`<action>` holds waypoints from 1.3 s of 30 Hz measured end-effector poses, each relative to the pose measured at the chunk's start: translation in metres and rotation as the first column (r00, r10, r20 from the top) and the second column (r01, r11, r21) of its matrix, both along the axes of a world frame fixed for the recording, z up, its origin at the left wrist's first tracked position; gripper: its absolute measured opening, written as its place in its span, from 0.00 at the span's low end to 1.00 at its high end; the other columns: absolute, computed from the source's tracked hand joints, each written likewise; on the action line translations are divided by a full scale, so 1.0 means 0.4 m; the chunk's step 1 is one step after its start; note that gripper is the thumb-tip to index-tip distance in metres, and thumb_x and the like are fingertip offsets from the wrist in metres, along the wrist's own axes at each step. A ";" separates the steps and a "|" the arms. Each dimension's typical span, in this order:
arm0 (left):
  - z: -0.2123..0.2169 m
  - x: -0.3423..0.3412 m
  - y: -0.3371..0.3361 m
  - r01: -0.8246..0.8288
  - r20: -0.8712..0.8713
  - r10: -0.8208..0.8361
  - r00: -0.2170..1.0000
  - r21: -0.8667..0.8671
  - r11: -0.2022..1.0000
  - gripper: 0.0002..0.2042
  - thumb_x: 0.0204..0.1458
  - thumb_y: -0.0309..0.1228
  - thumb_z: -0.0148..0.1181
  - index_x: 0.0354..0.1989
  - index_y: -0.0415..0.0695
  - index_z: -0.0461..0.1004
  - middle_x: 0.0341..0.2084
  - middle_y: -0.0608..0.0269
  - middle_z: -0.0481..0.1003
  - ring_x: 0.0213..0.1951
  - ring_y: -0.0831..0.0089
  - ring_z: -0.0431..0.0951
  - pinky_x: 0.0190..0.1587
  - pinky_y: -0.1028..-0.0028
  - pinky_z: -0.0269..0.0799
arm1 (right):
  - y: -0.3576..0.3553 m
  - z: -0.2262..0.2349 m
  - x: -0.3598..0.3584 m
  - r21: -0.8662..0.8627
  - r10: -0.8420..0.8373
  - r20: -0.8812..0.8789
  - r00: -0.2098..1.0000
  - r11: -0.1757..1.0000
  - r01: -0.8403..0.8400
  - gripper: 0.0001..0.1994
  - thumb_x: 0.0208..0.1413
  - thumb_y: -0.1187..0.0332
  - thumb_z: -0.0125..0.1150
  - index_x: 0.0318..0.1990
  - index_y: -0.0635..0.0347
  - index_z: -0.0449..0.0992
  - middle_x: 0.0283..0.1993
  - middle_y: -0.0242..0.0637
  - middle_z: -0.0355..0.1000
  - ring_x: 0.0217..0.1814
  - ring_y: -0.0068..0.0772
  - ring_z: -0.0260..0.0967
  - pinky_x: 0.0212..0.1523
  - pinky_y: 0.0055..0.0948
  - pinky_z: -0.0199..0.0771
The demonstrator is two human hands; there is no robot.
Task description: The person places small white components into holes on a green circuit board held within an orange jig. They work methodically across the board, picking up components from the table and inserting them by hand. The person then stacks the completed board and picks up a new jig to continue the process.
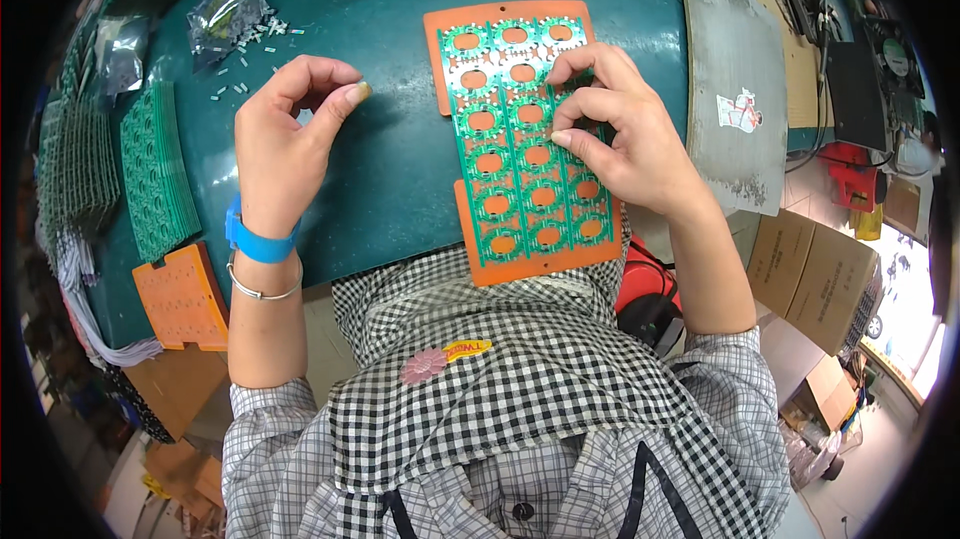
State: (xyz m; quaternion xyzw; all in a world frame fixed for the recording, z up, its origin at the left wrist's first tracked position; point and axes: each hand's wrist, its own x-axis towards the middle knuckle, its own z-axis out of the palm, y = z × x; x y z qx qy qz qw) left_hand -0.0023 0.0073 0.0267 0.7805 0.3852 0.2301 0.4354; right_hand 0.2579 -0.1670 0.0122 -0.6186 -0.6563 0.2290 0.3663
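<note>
A green circuit board panel [505, 154] with rows of round holes lies on an orange carrier plate [445, 49] on the dark green table [400, 159]. My right hand [620, 134] rests on the panel's right side, thumb and forefinger pinched together over it; what they hold is too small to tell. My left hand [285, 139] hovers to the left of the plate, fingers curled with thumb and forefinger nearly touching, perhaps on a tiny part. A blue band and a thin bracelet circle the left wrist.
Small white components [255, 39] lie scattered by a clear plastic bag [225, 14] at the upper left. Stacks of green panels [155, 174] and another orange plate [185, 299] sit at the left. A grey board [735, 89] lies right; cardboard boxes [815, 279] stand below it.
</note>
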 end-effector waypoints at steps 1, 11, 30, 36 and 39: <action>0.000 0.001 -0.005 -0.004 0.020 0.004 1.000 -0.004 1.000 0.05 0.55 0.25 0.67 0.36 0.37 0.79 0.30 0.69 0.79 0.34 0.82 0.75 0.40 0.80 0.72 | 0.000 -0.001 0.001 0.005 0.001 0.003 1.000 1.000 -0.001 0.06 0.43 0.80 0.66 0.28 0.62 0.75 0.50 0.35 0.68 0.53 0.41 0.65 0.53 0.38 0.69; 0.009 -0.001 -0.043 0.072 0.012 -0.072 0.997 -0.076 0.994 0.05 0.56 0.25 0.66 0.38 0.37 0.79 0.32 0.70 0.77 0.34 0.84 0.71 0.39 0.82 0.68 | 0.004 -0.003 -0.004 0.045 0.014 0.039 0.999 0.999 -0.016 0.07 0.43 0.80 0.67 0.30 0.62 0.77 0.50 0.36 0.69 0.54 0.42 0.66 0.53 0.38 0.69; 0.038 0.053 -0.217 0.119 0.266 -0.078 0.961 -0.140 0.983 0.19 0.56 0.16 0.62 0.57 0.34 0.69 0.41 0.54 0.81 0.46 0.71 0.82 0.51 0.74 0.76 | 0.039 0.074 -0.142 0.257 -0.021 -0.060 0.998 0.966 0.035 0.10 0.38 0.77 0.72 0.29 0.61 0.75 0.41 0.36 0.72 0.46 0.42 0.70 0.45 0.37 0.71; 0.032 0.034 -0.200 0.149 0.145 -0.171 0.974 0.151 0.977 0.18 0.50 0.17 0.66 0.51 0.38 0.75 0.39 0.57 0.82 0.42 0.68 0.82 0.48 0.72 0.75 | 0.021 0.086 -0.123 0.184 -0.046 -0.125 0.991 0.981 0.069 0.09 0.40 0.79 0.71 0.29 0.62 0.76 0.40 0.36 0.73 0.44 0.38 0.71 0.43 0.34 0.72; -0.002 -0.015 -0.074 0.108 -0.156 -0.025 0.987 0.553 0.826 0.17 0.43 0.19 0.69 0.44 0.41 0.79 0.40 0.54 0.79 0.46 0.54 0.77 0.50 0.63 0.74 | -0.016 0.086 -0.084 0.060 -0.093 -0.154 0.984 0.993 0.103 0.08 0.41 0.80 0.71 0.29 0.62 0.77 0.41 0.35 0.73 0.45 0.37 0.72 0.43 0.32 0.73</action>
